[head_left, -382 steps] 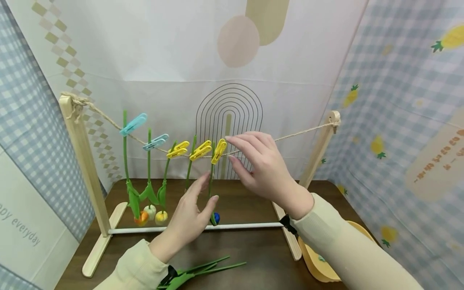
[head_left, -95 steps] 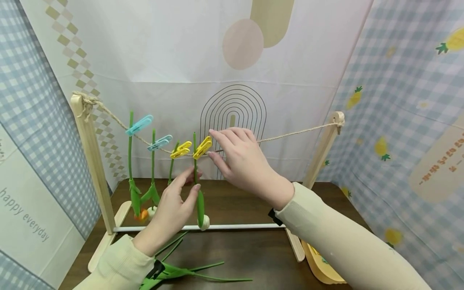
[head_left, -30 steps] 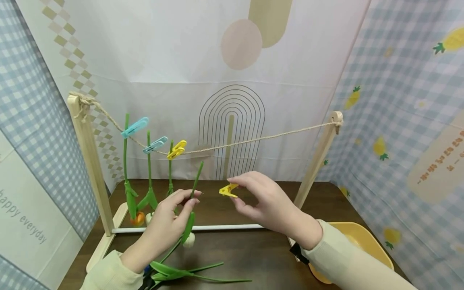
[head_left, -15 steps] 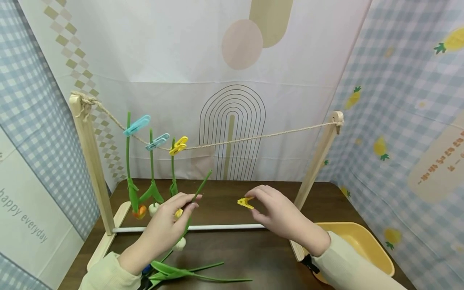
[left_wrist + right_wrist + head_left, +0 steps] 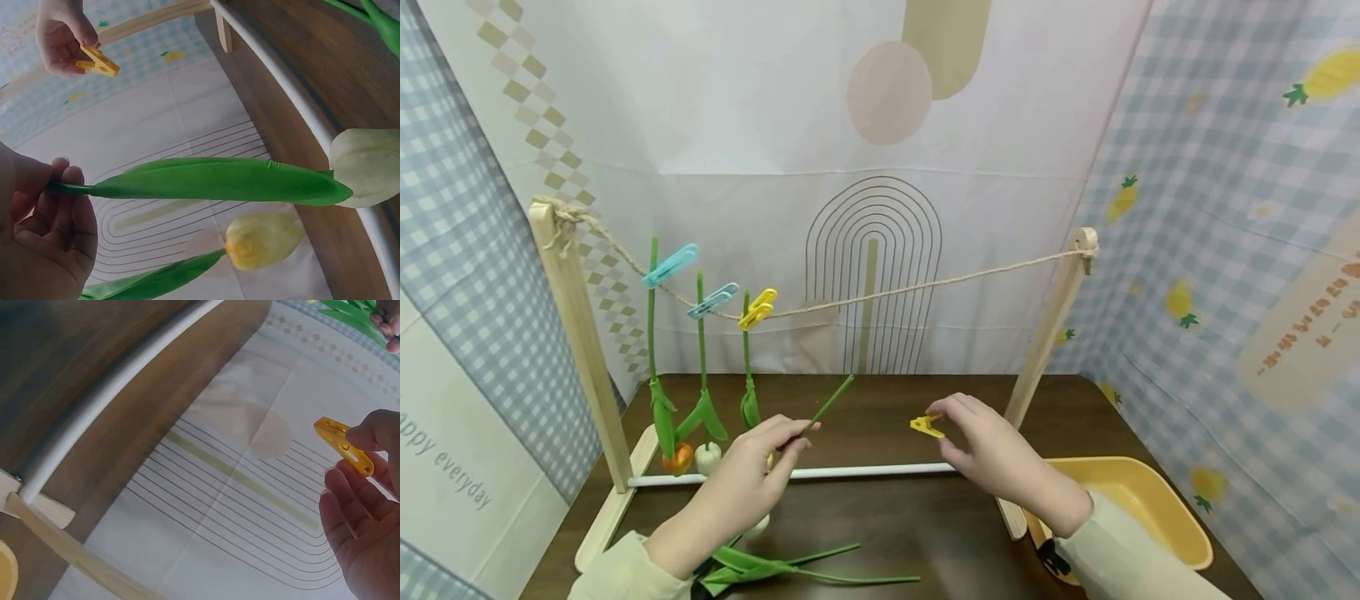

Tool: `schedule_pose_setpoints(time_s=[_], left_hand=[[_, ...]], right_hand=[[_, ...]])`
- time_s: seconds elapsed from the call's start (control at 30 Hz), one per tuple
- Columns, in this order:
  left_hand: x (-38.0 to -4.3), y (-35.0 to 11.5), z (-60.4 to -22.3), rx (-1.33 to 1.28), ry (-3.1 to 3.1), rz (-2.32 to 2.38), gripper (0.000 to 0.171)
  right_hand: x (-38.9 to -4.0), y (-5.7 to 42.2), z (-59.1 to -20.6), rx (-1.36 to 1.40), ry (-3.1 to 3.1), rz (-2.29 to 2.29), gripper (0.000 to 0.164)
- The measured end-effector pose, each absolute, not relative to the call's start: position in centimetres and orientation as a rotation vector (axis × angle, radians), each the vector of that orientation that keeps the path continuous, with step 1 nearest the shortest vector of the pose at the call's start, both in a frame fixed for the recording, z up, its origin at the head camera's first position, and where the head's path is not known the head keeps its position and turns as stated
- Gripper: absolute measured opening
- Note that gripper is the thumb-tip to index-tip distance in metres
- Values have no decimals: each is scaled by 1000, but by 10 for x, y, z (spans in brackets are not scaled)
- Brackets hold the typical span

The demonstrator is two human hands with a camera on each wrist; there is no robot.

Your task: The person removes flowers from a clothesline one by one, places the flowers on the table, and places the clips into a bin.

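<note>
My left hand (image 5: 748, 475) pinches the green stem (image 5: 835, 398) of an artificial tulip. In the left wrist view its white bloom (image 5: 365, 167) points away from the palm, with a long leaf (image 5: 219, 180) along the stem. To the right, my right hand (image 5: 1003, 462) pinches a yellow clothespin (image 5: 927, 426) by its handles, below the rope and in front of the right post. On the twine rope (image 5: 880, 294) three tulips hang head down. Blue clothespins hold the orange tulip (image 5: 678, 458) and a white tulip (image 5: 707, 457); another yellow clothespin (image 5: 757, 309) holds a yellow tulip (image 5: 265, 240).
Wooden posts (image 5: 580, 333) carry the rope, joined low down by a white rod (image 5: 872, 472). Removed tulips (image 5: 752, 567) lie on the dark table at the front, partly behind the left forearm. A yellow tray (image 5: 1150, 508) stands at the right, partly covered by the right sleeve.
Five tulips hung before; the blue one and a white one have come off the rope. Lately the right hand has carried the clothespin right and down, while the left hand has tilted the white tulip's stem.
</note>
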State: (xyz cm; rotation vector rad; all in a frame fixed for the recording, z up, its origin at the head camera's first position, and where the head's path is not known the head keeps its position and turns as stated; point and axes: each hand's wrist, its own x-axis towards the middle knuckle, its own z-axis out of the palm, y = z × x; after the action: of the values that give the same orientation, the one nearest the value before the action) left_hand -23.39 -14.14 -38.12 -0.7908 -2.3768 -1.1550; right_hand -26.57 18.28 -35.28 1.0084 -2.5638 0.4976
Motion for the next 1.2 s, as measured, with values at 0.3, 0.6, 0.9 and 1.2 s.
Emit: schedule_pose_setpoints(time_s=[0.3, 0.6, 0.9, 1.2], left_hand=[[-230, -139, -394, -725, -2391, -1227, 24], [-232, -136, -401, -778, -2423, -1153, 25], [-232, -137, -404, -851, -2454, -1076, 22], [-233, -138, -407, -906, -2495, -1030, 20]], right_hand=[[-267, 191, -364, 985, -2578, 518, 33], [-262, 214, -374, 887, -2669, 501, 32], [-250, 252, -387, 721, -2784, 653, 31], [-249, 291, -401, 480, -2893, 684, 27]])
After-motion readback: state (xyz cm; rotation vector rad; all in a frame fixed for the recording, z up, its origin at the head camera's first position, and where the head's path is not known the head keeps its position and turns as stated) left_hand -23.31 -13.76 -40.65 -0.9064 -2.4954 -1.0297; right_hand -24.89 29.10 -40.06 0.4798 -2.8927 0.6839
